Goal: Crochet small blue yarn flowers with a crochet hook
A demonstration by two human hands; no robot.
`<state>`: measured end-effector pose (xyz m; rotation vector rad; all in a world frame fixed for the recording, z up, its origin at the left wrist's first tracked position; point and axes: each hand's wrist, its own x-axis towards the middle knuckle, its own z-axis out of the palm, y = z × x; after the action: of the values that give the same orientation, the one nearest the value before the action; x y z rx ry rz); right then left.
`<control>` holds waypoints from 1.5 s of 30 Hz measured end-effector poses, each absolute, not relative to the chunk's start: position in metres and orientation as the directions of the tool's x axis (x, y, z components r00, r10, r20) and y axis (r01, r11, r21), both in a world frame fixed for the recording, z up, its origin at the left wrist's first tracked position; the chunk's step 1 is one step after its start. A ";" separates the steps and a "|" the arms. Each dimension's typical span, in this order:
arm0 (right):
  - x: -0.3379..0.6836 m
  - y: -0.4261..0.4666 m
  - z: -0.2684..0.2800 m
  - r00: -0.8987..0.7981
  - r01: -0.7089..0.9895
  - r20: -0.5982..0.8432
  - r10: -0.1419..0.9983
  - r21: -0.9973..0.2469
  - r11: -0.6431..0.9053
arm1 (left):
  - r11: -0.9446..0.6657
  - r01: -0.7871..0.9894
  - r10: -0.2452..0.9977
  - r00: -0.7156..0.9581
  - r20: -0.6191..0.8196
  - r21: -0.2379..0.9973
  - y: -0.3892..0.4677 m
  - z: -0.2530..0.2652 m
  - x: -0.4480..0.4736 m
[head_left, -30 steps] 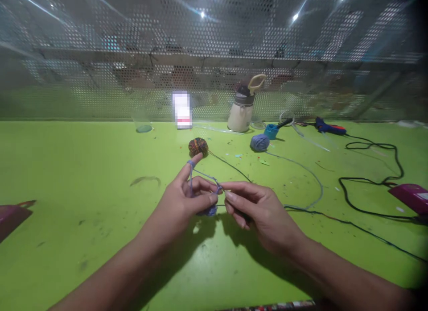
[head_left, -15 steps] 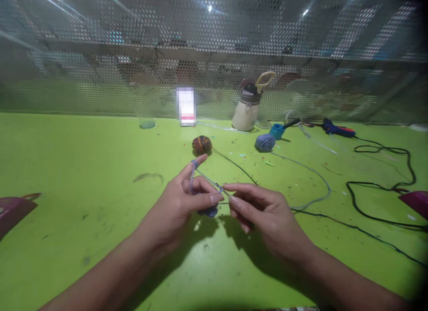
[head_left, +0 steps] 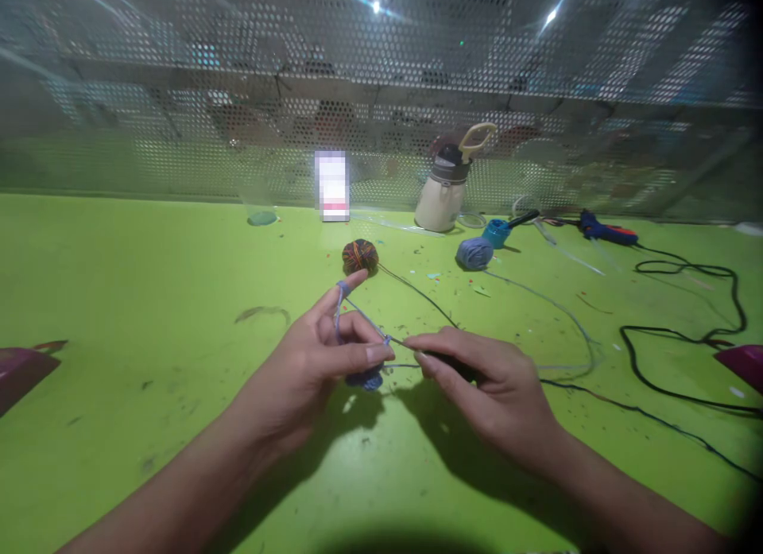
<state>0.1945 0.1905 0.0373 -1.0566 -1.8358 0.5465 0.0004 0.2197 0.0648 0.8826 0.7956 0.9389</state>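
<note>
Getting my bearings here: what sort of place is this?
Probably a craft workspace: a multicoloured yarn ball, a blue yarn ball and what looks like a glue gun lie on the green table.

Cream bottle (head_left: 439,204), small blue pot (head_left: 494,234) to its right, corded blue-and-red tool (head_left: 605,228) — all before a perforated panel (head_left: 381,69)

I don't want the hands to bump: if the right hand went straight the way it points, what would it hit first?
Probably the left hand, near its thumb tip, where the blue yarn piece is held. The thin tool in the right hand points there too. Depth is hard to judge.
</note>
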 end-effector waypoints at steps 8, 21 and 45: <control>0.197 0.190 0.036 -0.242 0.463 0.505 0.828 -0.690 0.557 | 0.310 -0.353 0.910 0.380 -0.168 0.883 0.220 0.065 -0.002; 0.195 0.193 0.035 -0.201 0.063 0.036 0.979 -0.997 0.050 | 0.294 -0.268 0.904 0.390 -0.176 0.917 0.222 0.059 -0.001; 0.195 0.196 0.031 -0.185 -0.002 -0.031 0.982 -0.999 -0.032 | 0.203 -0.160 0.868 0.486 -0.102 0.966 0.227 0.043 -0.004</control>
<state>0.1952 0.1963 0.0315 -1.1348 -1.3259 1.3716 -0.0037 0.2275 0.0433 1.1410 0.7728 0.8271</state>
